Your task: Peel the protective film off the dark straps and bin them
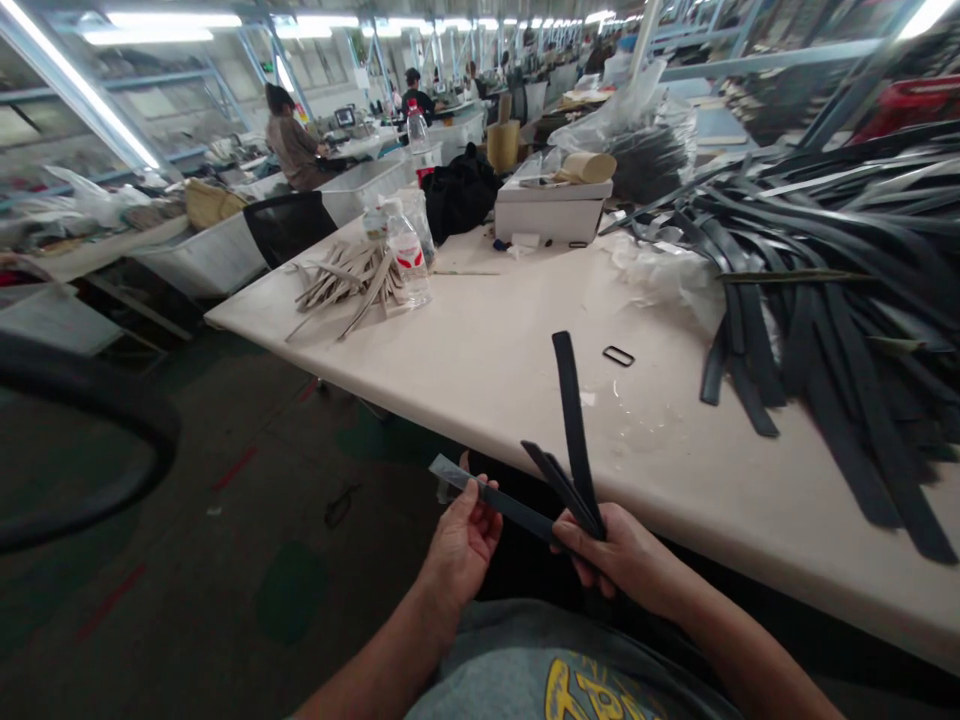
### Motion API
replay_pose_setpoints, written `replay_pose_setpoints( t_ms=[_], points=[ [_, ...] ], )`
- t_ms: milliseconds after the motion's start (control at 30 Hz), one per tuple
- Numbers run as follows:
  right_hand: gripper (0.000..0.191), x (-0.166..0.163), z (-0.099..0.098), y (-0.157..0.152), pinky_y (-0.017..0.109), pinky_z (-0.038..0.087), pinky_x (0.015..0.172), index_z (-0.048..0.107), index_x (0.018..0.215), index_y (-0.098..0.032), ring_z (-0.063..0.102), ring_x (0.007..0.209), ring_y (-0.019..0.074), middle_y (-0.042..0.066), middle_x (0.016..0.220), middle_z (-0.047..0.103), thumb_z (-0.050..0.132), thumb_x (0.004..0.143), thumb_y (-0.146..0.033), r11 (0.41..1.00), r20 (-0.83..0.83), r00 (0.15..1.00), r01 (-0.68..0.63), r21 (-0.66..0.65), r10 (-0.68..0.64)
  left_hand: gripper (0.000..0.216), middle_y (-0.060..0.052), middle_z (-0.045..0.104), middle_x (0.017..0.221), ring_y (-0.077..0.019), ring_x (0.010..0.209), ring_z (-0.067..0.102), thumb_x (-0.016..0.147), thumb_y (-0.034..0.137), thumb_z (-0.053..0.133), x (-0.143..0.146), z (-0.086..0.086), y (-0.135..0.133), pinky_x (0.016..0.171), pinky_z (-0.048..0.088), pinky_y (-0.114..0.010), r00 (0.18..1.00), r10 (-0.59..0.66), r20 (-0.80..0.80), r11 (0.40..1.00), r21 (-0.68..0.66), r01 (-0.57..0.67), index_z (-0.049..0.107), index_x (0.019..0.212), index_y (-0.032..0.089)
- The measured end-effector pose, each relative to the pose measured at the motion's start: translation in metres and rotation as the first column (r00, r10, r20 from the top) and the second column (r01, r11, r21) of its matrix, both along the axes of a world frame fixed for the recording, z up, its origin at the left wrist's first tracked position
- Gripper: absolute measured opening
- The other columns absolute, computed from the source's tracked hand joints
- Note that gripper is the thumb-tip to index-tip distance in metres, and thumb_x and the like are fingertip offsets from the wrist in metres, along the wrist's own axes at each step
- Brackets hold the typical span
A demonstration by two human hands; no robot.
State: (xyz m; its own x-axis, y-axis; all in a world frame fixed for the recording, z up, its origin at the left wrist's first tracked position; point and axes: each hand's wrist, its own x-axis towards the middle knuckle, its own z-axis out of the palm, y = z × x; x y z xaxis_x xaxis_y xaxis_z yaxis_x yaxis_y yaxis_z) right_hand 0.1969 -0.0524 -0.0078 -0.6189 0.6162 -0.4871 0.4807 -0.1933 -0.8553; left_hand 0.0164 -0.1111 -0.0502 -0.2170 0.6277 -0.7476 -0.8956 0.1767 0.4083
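In front of the table's near edge, my left hand point(466, 535) pinches a dark strap point(517, 514) close to its end. A pale, shiny piece point(448, 470), perhaps tape or film, covers that tip. The strap runs across to my right hand point(611, 550), whose fingers are closed round it and several more black straps point(574, 430). Those others fan upward, the longest one overlapping the tabletop. Beyond them a black rectangular ring buckle point(619, 356) lies flat on the table. The lower parts of the straps in my right palm are hidden.
A large heap of black straps point(832, 330) covers the table's right side. On the table point(480, 350) also stand a water bottle point(407, 255), beige strips point(349, 280) and a white box point(551, 212). A black curved bar point(82, 400) juts in at left. Other people sit farther back.
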Motion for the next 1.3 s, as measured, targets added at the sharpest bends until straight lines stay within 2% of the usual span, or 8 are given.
replay_pose_setpoints(
  t_ms=[133,333,500,700,833,900,1100,1300],
  points=[
    [0.054,-0.019,-0.001,0.006,0.022,0.031,0.041,0.052,0.066,-0.018,0.043,0.040,0.0089,-0.001,0.053,0.054,0.046,0.086,-0.068,0.997,0.020,1.000,0.004,0.074,-0.006,0.015,-0.006,0.074,0.088,-0.0127,0.073,0.069,0.085,0.024,0.068,0.018,0.001,-0.007,0.063,0.055,-0.022,0.976,-0.188,0.107,0.976,0.130,0.174,0.070,0.093,0.012],
    [0.047,-0.002,0.004,0.009,0.020,0.031,0.042,0.053,0.071,-0.018,0.044,0.042,0.0090,-0.001,0.055,0.057,0.046,0.088,-0.062,0.996,0.065,0.995,-0.072,0.046,0.069,0.007,-0.002,0.073,0.082,-0.0087,0.069,0.067,0.088,0.016,0.061,0.002,-0.002,0.001,0.062,0.053,-0.019,0.997,0.072,0.005,0.997,-0.001,-0.072,0.068,0.089,0.016],
    [0.040,-0.015,0.002,0.009,0.021,0.031,0.041,0.055,0.071,-0.020,0.044,0.042,0.0094,-0.002,0.055,0.055,0.046,0.090,-0.054,0.980,0.135,0.989,-0.081,0.182,0.057,0.013,-0.005,0.071,0.077,-0.0121,0.064,0.066,0.088,0.025,0.062,0.013,-0.002,0.004,0.057,0.052,-0.021,0.996,-0.057,0.075,0.998,0.046,0.054,0.067,0.084,0.013],
    [0.042,-0.015,0.004,0.015,0.022,0.030,0.041,0.052,0.072,-0.021,0.041,0.041,0.0099,-0.003,0.053,0.053,0.042,0.090,-0.058,0.989,0.146,0.986,-0.096,0.109,0.080,0.008,-0.003,0.073,0.085,-0.0086,0.069,0.066,0.088,0.021,0.062,0.001,-0.005,0.008,0.062,0.053,-0.018,0.995,0.095,-0.003,0.995,0.032,-0.095,0.067,0.088,0.015],
    [0.027,-0.015,0.009,0.016,0.024,0.029,0.046,0.051,0.061,-0.021,0.046,0.046,0.0122,-0.003,0.049,0.054,0.053,0.084,-0.034,0.921,0.271,0.961,-0.154,0.357,0.056,0.008,-0.006,0.074,0.092,-0.0100,0.072,0.067,0.083,0.016,0.067,0.004,-0.002,0.003,0.060,0.052,-0.018,0.998,0.056,-0.005,0.998,0.023,-0.056,0.069,0.091,0.015],
    [0.021,-0.021,0.010,0.017,0.025,0.029,0.049,0.054,0.060,-0.021,0.047,0.048,0.0129,-0.003,0.051,0.056,0.054,0.081,-0.024,0.899,0.279,0.959,-0.172,0.402,0.059,0.009,-0.005,0.074,0.093,-0.0101,0.073,0.067,0.081,0.016,0.069,0.013,0.000,0.000,0.061,0.052,-0.018,1.000,0.020,0.008,0.999,0.025,-0.021,0.069,0.090,0.016],
    [0.025,-0.036,0.005,0.018,0.024,0.034,0.049,0.054,0.062,-0.021,0.051,0.049,0.0130,-0.001,0.056,0.059,0.050,0.086,-0.027,0.924,0.233,0.968,-0.173,0.342,0.095,0.011,-0.004,0.072,0.077,-0.0133,0.069,0.066,0.074,0.021,0.076,0.027,-0.001,-0.007,0.065,0.052,-0.023,0.985,-0.147,0.090,0.979,0.157,0.131,0.071,0.080,0.012],
    [0.034,-0.017,0.008,0.015,0.020,0.034,0.041,0.060,0.078,-0.020,0.049,0.042,0.0110,-0.003,0.055,0.059,0.044,0.092,-0.047,0.973,0.212,0.967,-0.174,0.150,0.140,0.012,-0.003,0.074,0.087,-0.0100,0.075,0.066,0.075,0.018,0.075,0.008,-0.005,0.003,0.064,0.051,-0.018,0.999,0.045,0.001,0.997,0.066,-0.045,0.069,0.085,0.016]
  ],
)
